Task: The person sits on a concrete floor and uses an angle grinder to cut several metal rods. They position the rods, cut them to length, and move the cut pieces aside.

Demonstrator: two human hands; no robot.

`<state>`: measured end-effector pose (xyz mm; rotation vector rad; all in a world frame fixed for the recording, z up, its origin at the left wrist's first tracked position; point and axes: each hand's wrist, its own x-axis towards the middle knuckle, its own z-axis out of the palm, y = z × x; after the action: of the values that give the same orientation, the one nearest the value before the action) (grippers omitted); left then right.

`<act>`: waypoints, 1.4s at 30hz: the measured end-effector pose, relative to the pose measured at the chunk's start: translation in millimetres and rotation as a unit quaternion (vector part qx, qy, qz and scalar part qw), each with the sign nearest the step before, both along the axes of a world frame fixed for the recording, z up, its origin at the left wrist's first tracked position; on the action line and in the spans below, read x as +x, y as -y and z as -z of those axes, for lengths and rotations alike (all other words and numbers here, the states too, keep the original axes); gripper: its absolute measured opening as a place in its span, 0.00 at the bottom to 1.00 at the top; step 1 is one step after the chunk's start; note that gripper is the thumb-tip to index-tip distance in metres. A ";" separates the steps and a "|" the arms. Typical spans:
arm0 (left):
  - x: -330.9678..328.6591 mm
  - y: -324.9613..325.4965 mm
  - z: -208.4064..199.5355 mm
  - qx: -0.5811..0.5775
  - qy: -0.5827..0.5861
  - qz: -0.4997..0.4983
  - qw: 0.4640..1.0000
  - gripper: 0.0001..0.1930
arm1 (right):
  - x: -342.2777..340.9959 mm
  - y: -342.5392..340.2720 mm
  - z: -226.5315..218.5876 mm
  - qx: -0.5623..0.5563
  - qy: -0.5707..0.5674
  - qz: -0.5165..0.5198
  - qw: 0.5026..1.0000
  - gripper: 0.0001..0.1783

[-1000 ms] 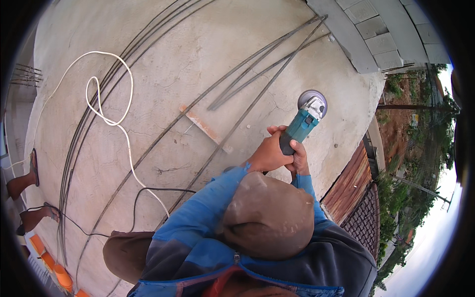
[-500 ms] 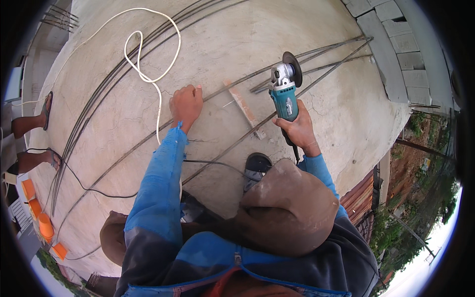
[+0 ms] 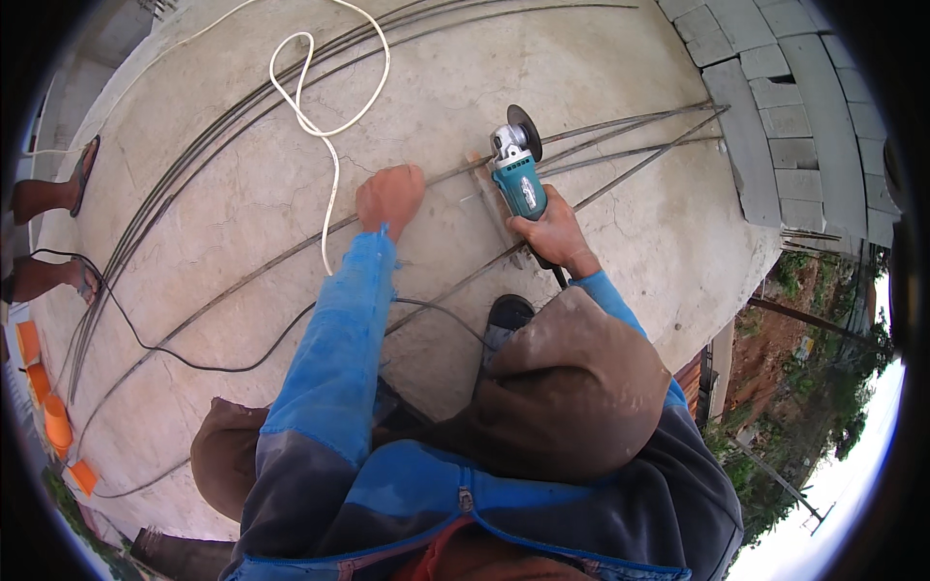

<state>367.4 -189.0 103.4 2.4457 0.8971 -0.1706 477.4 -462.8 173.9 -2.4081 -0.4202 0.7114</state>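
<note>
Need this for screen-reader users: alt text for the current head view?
A person's right hand holds a teal angle grinder above a concrete floor, while the closed left hand is over a long steel bar; its grip is unclear. More bars, a looped white cable and another person's sandaled feet are around.

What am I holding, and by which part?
Right hand: the angle grinder, by its body's rear end. Left hand: at a steel rod, grip unclear.
</note>
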 end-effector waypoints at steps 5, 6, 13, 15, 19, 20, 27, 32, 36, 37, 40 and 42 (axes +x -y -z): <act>1.4 -1.4 -0.3 -0.023 -0.008 -0.012 1.000 0.30 | -2.7 -7.1 -4.8 -0.022 -0.009 -0.008 1.000 0.40; 0.8 -1.4 -1.4 -0.025 -0.007 -0.012 1.000 0.30 | -2.1 -7.0 -4.6 -0.015 -0.011 -0.009 1.000 0.40; -2.3 -2.1 -6.4 -0.039 -0.007 -0.017 0.999 0.30 | -2.5 -8.8 1.2 -0.003 -0.014 -0.018 1.000 0.40; -2.5 -2.5 -5.8 -0.037 -0.001 -0.016 0.999 0.29 | -2.0 -8.5 3.9 0.004 -0.002 -0.024 1.000 0.39; -1.7 -0.6 -5.7 -0.034 0.006 -0.011 0.999 0.29 | 0.9 -4.7 10.0 -0.004 0.004 -0.030 1.000 0.38; -2.6 -1.4 -4.1 -0.030 0.008 -0.012 0.999 0.29 | -0.5 -6.0 10.6 -0.001 0.010 -0.030 0.999 0.37; -4.8 0.1 -0.9 -0.037 0.054 -0.027 0.997 0.30 | -0.5 -7.7 6.5 -0.017 -0.010 -0.024 1.000 0.36; -6.5 -2.2 1.4 -0.049 0.059 -0.031 0.997 0.30 | -0.2 -11.7 4.5 -0.014 -0.014 -0.021 1.000 0.33; -8.5 -2.3 9.4 -0.015 0.081 -0.027 0.996 0.25 | -0.2 -13.4 3.3 -0.018 -0.007 -0.023 1.000 0.31; -8.2 -1.5 9.4 -0.014 0.085 -0.026 0.996 0.25 | 0.6 -12.4 4.3 -0.013 -0.018 -0.018 1.000 0.30; -8.0 -3.4 9.0 -0.036 0.080 -0.026 0.996 0.27 | 0.9 -13.3 4.2 -0.013 -0.031 -0.013 0.999 0.29; -8.9 -3.4 7.9 -0.044 0.074 -0.028 0.996 0.28 | 0.5 -13.2 5.4 -0.016 -0.027 -0.015 0.999 0.28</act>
<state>358.5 -185.7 95.5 2.3153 0.8721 -0.0091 477.8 -449.6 168.5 -2.4106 -0.4260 0.8000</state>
